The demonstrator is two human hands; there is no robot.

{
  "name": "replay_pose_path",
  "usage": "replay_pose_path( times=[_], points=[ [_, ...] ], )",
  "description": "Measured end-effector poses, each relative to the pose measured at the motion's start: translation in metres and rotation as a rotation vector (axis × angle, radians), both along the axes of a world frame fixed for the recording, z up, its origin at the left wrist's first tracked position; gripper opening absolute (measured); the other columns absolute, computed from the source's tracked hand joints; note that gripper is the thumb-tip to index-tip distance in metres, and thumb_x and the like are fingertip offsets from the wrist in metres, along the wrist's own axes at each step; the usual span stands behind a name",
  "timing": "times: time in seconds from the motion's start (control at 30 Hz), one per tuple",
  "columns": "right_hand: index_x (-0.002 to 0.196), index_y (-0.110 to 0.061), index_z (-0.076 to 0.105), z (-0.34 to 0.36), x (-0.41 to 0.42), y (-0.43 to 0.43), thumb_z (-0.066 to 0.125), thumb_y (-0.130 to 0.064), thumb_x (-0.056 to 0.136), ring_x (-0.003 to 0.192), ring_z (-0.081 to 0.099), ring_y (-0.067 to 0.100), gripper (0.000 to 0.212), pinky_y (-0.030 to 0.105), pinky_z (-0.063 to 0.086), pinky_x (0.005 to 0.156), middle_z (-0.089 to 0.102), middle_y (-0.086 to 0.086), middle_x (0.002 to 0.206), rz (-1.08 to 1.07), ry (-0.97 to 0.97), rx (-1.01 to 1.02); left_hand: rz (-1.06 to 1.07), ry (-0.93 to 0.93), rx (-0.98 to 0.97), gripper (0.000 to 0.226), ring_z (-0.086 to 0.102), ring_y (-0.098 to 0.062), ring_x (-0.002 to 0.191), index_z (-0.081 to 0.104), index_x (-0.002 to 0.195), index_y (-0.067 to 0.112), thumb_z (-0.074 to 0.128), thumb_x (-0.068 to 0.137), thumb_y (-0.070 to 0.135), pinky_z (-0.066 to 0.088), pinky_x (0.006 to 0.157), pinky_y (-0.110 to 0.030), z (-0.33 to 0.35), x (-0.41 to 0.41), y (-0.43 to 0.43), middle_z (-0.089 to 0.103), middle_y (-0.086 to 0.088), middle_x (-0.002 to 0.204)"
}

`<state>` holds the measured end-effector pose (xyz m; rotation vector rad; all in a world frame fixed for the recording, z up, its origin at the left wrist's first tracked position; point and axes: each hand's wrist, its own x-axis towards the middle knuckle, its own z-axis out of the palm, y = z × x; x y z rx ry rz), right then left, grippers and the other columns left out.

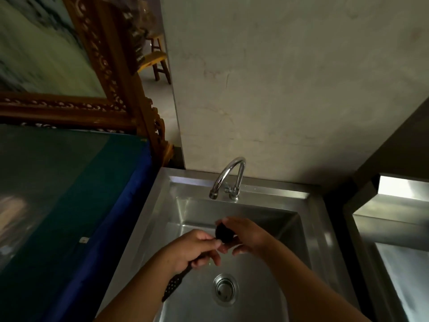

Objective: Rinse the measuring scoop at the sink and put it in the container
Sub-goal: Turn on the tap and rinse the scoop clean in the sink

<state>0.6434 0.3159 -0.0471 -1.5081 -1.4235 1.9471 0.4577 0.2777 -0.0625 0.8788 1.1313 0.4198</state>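
I hold a black measuring scoop (224, 233) over the steel sink (253, 280), below and in front of the curved tap (228, 180). My left hand (195, 251) grips the scoop's long handle, whose dotted end sticks out behind my wrist. My right hand (247, 235) cups the round bowl of the scoop, with fingers wrapped over it. I see no water running from the tap. No container is in view.
The drain (225, 289) lies near the front of the basin. A chest with a dark glass top and blue edge (130, 205) stands to the left. A second steel unit (394, 228) stands to the right. A bare wall rises behind the tap.
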Motion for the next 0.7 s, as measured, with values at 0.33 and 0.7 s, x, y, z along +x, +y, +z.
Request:
replay_pose_path(
  times=[0.33, 0.7],
  points=[
    [0.099, -0.009, 0.070, 0.042, -0.001, -0.084, 0.045, -0.024, 0.099, 0.056, 0.065, 0.017, 0.029, 0.020, 0.044, 0.043, 0.073, 0.011, 0.079, -0.196, 0.144, -0.048, -0.019, -0.057, 0.127, 0.008, 0.066, -0.020, 0.057, 0.060, 0.098, 0.004, 0.061, 0.091, 0.007, 0.046, 0.046, -0.023, 0.052, -0.026, -0.068, 0.074, -0.013, 0.080],
    [0.110, -0.001, 0.064, 0.057, 0.001, -0.152, 0.057, -0.029, 0.093, 0.059, 0.068, 0.023, 0.034, 0.027, 0.052, 0.047, 0.075, 0.021, 0.086, -0.529, 0.338, -0.146, -0.069, 0.106, 0.303, 0.020, 0.069, -0.024, 0.075, 0.070, 0.105, 0.003, 0.068, 0.085, 0.006, 0.056, 0.068, -0.032, 0.102, -0.078, -0.121, 0.071, -0.023, 0.091]
  ],
)
